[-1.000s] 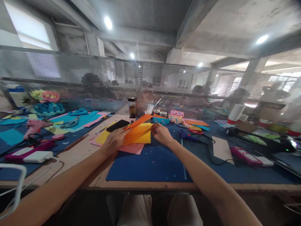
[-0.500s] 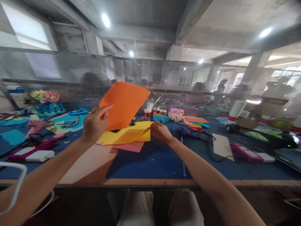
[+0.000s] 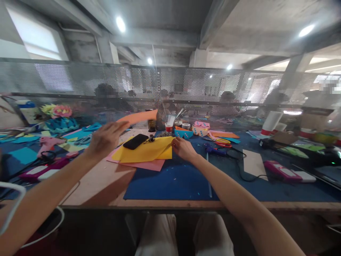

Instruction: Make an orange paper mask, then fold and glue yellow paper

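My left hand [image 3: 104, 139] is raised above the table and pinches an orange paper sheet [image 3: 140, 116], held nearly flat and edge-on to the camera. My right hand [image 3: 183, 149] rests on the blue mat, its fingers closed on the right edge of a yellow paper sheet [image 3: 145, 150]. The yellow sheet lies over a pink sheet [image 3: 149, 165]. A black phone [image 3: 135, 141] lies on the table just behind the yellow sheet, below the orange one.
A blue mat [image 3: 170, 181] covers the wooden table [image 3: 98, 181]. Glue guns [image 3: 48, 144], scissors [image 3: 222, 143], cables, paper flowers [image 3: 57, 111], cups and paper scraps lie around. A perforated metal screen [image 3: 186, 89] stands behind, with people seated beyond it.
My left hand lifted the orange sheet off the yellow one, raised it upright, then tipped it flat and moved it left. My right hand stayed on the yellow sheet.
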`<control>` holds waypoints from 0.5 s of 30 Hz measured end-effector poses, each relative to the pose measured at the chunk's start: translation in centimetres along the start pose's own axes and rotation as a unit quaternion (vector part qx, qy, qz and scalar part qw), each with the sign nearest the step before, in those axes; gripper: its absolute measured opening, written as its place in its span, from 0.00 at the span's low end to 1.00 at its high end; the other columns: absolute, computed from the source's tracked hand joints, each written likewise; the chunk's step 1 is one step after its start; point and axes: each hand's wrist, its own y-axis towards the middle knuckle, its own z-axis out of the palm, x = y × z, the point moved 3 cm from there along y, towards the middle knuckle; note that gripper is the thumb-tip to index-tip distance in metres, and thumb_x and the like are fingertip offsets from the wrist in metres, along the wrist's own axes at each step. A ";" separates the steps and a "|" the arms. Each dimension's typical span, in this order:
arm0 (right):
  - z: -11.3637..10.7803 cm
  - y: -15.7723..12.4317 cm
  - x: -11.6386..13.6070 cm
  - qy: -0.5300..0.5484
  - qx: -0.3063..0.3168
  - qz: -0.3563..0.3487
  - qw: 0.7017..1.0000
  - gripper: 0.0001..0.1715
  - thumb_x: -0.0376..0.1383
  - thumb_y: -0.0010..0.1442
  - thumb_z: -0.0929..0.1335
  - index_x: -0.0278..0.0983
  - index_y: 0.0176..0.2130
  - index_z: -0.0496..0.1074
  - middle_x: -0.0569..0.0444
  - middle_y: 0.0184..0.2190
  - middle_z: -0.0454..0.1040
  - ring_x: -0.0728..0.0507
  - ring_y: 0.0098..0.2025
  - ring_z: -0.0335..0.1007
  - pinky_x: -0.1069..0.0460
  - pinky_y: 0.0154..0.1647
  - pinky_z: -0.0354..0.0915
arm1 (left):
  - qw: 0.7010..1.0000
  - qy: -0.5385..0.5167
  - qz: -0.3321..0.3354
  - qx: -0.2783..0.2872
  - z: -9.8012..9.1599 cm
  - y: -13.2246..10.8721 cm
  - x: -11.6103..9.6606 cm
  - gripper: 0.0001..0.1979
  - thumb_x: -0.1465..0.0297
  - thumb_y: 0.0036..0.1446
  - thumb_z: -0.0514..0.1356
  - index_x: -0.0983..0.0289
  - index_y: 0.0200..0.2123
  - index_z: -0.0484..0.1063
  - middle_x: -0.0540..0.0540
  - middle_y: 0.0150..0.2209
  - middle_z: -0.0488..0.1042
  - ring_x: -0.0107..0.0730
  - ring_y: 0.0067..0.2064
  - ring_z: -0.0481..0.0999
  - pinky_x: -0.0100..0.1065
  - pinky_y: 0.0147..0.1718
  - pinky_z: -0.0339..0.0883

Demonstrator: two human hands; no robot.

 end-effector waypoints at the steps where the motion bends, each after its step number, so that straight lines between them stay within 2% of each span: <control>1: 0.1 0.0 0.0 -0.001 0.001 -0.002 1.000 0.07 0.31 0.69 0.65 0.36 0.45 0.73 0.47 0.46 0.77 0.43 0.50 0.73 0.53 0.48 0.65 | 0.999 -0.010 0.020 0.026 1.3 -1.0 -0.7 0.25 0.76 0.68 0.46 0.59 0.63 0.71 0.55 0.66 0.72 0.41 0.64 0.71 0.47 0.62 0.64; 4: 0.2 0.0 0.0 -0.003 0.006 -0.007 1.000 0.08 0.30 0.70 0.64 0.36 0.45 0.73 0.47 0.46 0.77 0.43 0.51 0.72 0.53 0.49 0.65 | 0.996 -0.036 0.054 0.068 4.5 -3.8 -2.6 0.23 0.77 0.64 0.47 0.62 0.55 0.76 0.61 0.58 0.79 0.46 0.58 0.77 0.48 0.57 0.69; 7: 0.3 -0.1 0.0 -0.003 0.011 -0.009 1.000 0.08 0.31 0.70 0.64 0.36 0.45 0.73 0.46 0.46 0.77 0.42 0.51 0.72 0.52 0.49 0.65 | 0.993 -0.054 0.066 0.086 6.2 -5.7 -3.7 0.18 0.76 0.63 0.51 0.63 0.48 0.79 0.64 0.54 0.81 0.49 0.55 0.78 0.50 0.56 0.71; 12: 0.3 -0.1 0.0 0.001 0.011 -0.011 1.000 0.08 0.30 0.70 0.64 0.36 0.45 0.73 0.46 0.46 0.77 0.42 0.51 0.72 0.52 0.49 0.65 | 0.990 -0.083 0.075 0.090 5.9 -6.6 -4.6 0.13 0.76 0.62 0.54 0.60 0.37 0.79 0.61 0.54 0.81 0.48 0.54 0.78 0.51 0.56 0.72; 15: 0.3 -0.1 0.1 0.006 0.007 -0.012 1.000 0.08 0.30 0.69 0.64 0.36 0.45 0.73 0.46 0.46 0.77 0.42 0.50 0.72 0.52 0.48 0.65 | 0.991 -0.093 0.064 0.075 5.3 -6.1 -5.5 0.12 0.75 0.63 0.54 0.60 0.37 0.79 0.62 0.55 0.80 0.49 0.56 0.77 0.53 0.57 0.70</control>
